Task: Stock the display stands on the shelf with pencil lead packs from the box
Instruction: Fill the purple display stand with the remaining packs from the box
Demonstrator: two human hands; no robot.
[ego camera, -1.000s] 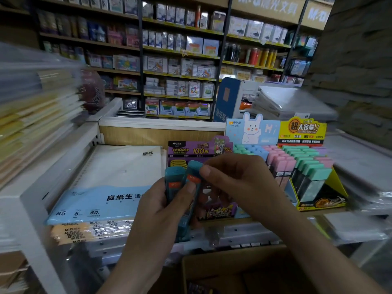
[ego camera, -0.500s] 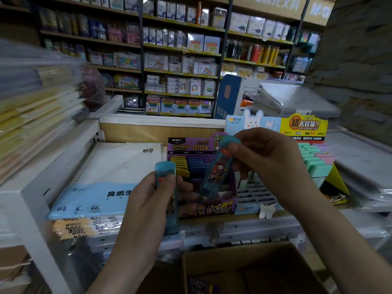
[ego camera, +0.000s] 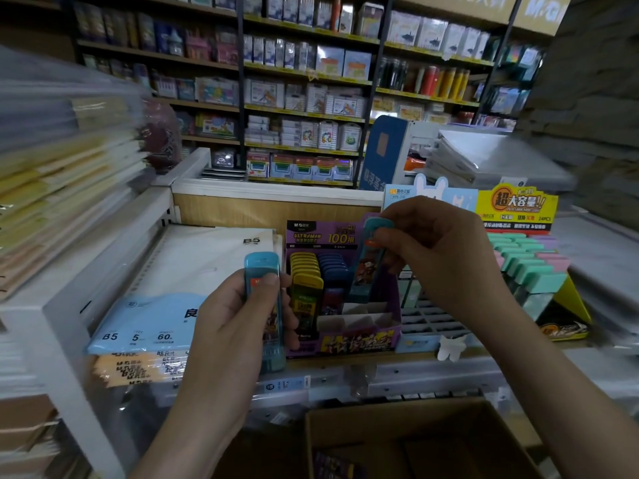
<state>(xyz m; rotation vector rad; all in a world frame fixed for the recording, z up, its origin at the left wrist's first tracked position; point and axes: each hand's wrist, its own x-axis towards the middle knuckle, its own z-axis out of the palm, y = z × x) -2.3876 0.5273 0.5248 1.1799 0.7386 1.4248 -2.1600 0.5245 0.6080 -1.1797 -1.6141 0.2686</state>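
Note:
A purple display stand (ego camera: 359, 340) sits on the shelf, with a row of yellow lead packs (ego camera: 306, 271) and a row of dark blue packs (ego camera: 332, 267) in its left slots; its right slots show white dividers. My right hand (ego camera: 435, 257) pinches a teal lead pack (ego camera: 366, 261) by its top, its lower end dipping into the stand's right column. My left hand (ego camera: 228, 323) grips another teal lead pack (ego camera: 264, 305) upright, just left of the stand. The cardboard box (ego camera: 415, 440) stands open below the shelf edge.
A yellow stand of mint and pink packs (ego camera: 532, 271) and a light blue rabbit stand (ego camera: 432, 323) sit to the right. B5 paper packs (ego camera: 193, 271) lie left of the purple stand. A white shelf frame (ego camera: 69, 305) rises at left; stocked shelves fill the background.
My right hand took one teal pack away from the pair in my left hand, carried it up and right, then lowered its end into the purple stand. My left hand stayed low, keeping one pack.

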